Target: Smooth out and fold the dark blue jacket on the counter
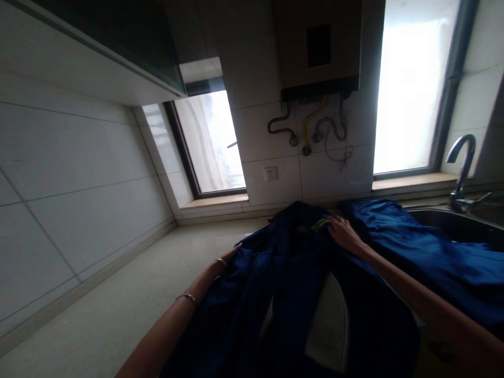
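Note:
A dark blue jacket point(252, 294) with pale grey panels and a yellow-green stripe is spread in front of me, over the counter and down past its near side. My left hand point(235, 251) is at its left edge, the fingers mostly hidden by the cloth, which it appears to grip. On the other side, near the stripe, my right hand point(343, 233) has its fingers closed on the fabric of the upper part. A second blue garment point(425, 252) lies to the right, beyond my right forearm, reaching over the sink's edge.
The pale counter point(157, 278) runs along the left wall. At the right is a sink point(433, 216) with a curved faucet point(464, 163). A water heater point(318, 47) with pipes hangs above a wall socket point(271, 173), between two windows. A cabinet point(98, 68) overhangs the upper left.

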Available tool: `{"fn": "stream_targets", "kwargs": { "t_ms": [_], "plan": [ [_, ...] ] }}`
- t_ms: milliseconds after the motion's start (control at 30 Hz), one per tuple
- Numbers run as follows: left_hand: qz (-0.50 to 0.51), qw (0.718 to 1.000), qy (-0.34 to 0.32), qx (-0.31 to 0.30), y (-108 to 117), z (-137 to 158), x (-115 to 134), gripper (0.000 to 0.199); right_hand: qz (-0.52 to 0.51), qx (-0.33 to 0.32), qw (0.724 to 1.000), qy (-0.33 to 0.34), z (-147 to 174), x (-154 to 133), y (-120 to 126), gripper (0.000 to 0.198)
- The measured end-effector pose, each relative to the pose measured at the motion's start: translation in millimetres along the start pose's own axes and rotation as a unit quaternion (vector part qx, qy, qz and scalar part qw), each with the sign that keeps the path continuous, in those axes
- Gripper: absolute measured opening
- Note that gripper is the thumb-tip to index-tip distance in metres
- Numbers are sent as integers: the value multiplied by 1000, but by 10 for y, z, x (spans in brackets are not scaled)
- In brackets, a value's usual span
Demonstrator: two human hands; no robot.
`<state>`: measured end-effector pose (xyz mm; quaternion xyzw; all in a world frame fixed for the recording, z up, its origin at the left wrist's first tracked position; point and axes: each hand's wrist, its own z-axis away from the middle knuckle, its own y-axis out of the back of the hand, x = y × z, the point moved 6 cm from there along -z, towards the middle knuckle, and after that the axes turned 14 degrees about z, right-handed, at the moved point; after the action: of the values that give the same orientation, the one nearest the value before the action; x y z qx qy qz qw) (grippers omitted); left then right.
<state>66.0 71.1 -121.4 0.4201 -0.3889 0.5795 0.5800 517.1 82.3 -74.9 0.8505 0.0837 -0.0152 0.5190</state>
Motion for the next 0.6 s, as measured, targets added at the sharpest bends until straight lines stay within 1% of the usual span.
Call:
{"fn": "stream_targets", "kwargs": {
  "t_ms": [67,100,133,167,233,300,367,467,600],
  "plan": [
    [120,989,43,-79,-212,46,-116,45,-56,-37,995,73,168,-585,-65,53],
    [170,979,46,-104,-304,79,-143,44,-86,-65,988,107,262,-872,-130,57],
    [202,972,41,-116,-377,118,-162,44,-106,-99,982,122,350,-1116,-222,63],
    [218,967,41,-123,-441,166,-190,43,-113,-133,978,116,426,-1301,-334,70],
    [205,968,64,-134,-539,293,-278,43,-103,-181,975,77,528,-1501,-577,83],
    [164,970,96,-152,-576,444,-377,43,-80,-180,979,45,554,-1527,-774,87],
    [134,970,110,-169,-522,579,-442,38,-74,-147,985,48,523,-1465,-906,80],
    [123,971,91,-181,-288,701,-474,30,-109,-120,984,69,451,-1319,-1031,64],
    [89,971,110,-192,66,808,-610,35,-168,-102,978,65,390,-1190,-1095,54]
  ]
}}
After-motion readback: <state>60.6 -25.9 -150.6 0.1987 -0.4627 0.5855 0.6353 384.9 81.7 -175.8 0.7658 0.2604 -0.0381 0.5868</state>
